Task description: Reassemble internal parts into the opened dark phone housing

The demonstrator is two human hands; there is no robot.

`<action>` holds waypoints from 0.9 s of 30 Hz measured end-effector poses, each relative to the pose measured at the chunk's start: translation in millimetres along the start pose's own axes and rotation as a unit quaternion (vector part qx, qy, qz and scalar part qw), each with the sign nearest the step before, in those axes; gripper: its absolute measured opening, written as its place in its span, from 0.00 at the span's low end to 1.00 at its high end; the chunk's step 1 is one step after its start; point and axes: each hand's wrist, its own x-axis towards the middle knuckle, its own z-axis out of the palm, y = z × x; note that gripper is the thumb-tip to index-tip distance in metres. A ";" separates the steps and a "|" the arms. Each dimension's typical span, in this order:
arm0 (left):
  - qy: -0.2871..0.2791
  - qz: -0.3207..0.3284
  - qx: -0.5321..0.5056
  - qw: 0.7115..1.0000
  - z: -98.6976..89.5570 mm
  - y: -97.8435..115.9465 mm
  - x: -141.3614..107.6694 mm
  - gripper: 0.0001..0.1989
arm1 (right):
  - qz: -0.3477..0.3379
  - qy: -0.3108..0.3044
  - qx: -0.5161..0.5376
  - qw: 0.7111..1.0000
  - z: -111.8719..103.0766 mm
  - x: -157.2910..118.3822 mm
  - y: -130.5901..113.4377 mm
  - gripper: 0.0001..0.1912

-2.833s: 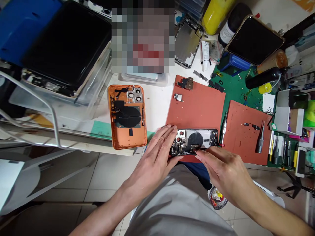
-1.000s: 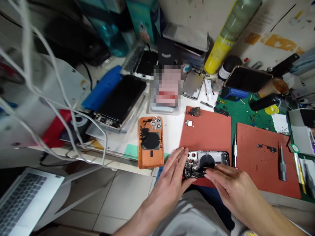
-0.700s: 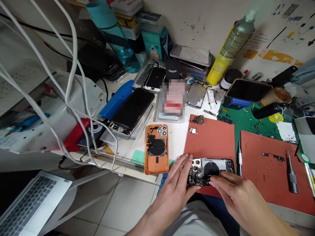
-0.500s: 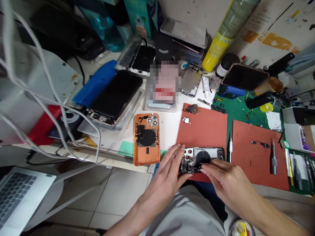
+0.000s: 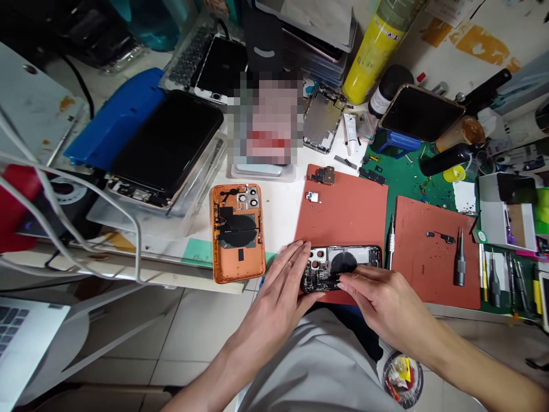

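An opened dark phone housing (image 5: 319, 280) lies on the front edge of a red mat (image 5: 343, 206), its bare camera openings at the left and a round black pad in its middle. My left hand (image 5: 278, 280) grips its left end, fingers along the far corner and thumb at the near edge. Over the lower middle of the housing, my right hand (image 5: 377, 292) pinches with thumb and forefinger; whatever is between the tips is too small to make out. Farther up the mat rest a camera module (image 5: 323, 175) and a small silvery part (image 5: 313, 197).
An orange phone back (image 5: 231, 260) lies left of the mat. A screwdriver (image 5: 391, 243) separates it from a second red mat (image 5: 429, 274), which bears small parts and another driver (image 5: 460, 263). White cables (image 5: 137, 234) hang at left. A phone (image 5: 422, 114) leans at the back.
The head view has shifted, so the bench appears farther left and higher. Both hands keep nearly the same pose on the phone housing.
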 end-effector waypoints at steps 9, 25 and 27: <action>-0.004 -0.010 -0.002 1.000 -1.1 0.2 0.1 0.44 | -0.095 0.089 -0.054 0.990 5.2 -5.4 6.3 0.18; 0.002 -0.007 0.005 1.000 -1.5 -0.1 0.3 0.43 | 0.054 0.035 0.080 0.995 7.0 -6.3 2.3 0.16; 0.002 -0.006 0.005 1.000 -1.6 0.0 0.1 0.43 | 0.055 0.035 0.080 0.995 7.6 -6.2 2.2 0.16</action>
